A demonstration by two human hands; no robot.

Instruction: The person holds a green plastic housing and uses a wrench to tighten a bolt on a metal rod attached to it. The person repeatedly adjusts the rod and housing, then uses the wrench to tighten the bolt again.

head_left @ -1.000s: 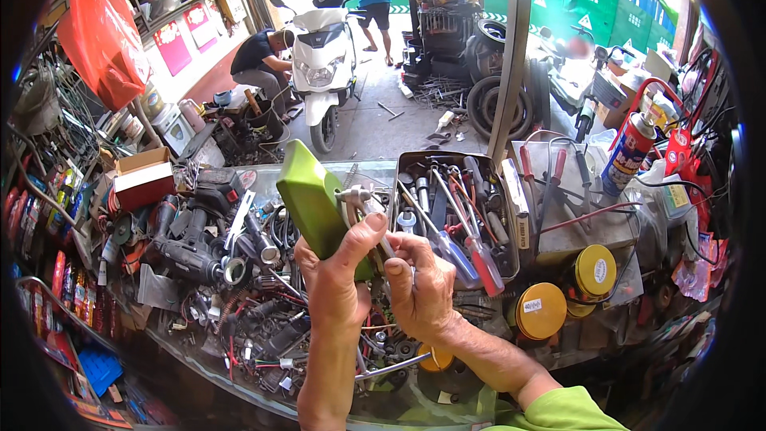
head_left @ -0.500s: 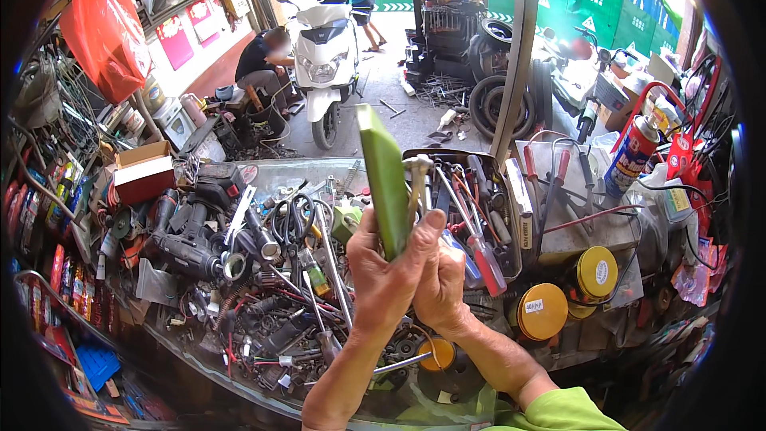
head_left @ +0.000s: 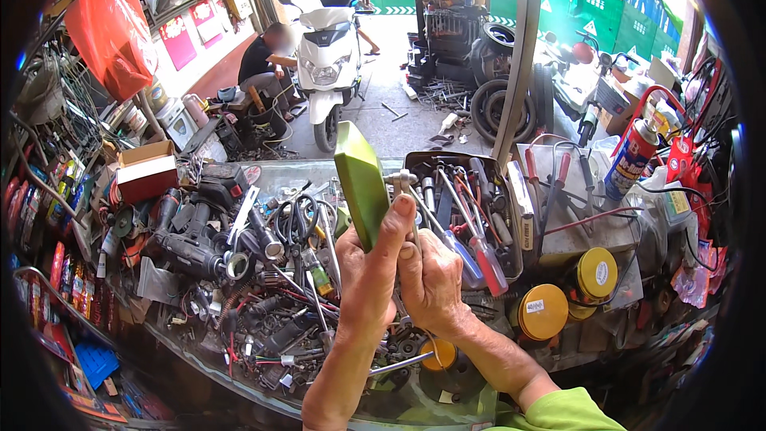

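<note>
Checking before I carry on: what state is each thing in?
Left grip, closed on green block
Right grip, closed on metal tool
Green block, held up, tilted
Metal tool, head up
Tool tray, open, filled
Red box, open
White scooter, upright
Red bag, hanging

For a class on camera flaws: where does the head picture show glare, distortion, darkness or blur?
Head view: daylight glares behind the white scooter; the glass counter looks bowed; black fills the corners; the crouching person's head is blurred; the held green piece looks sharper.
</note>
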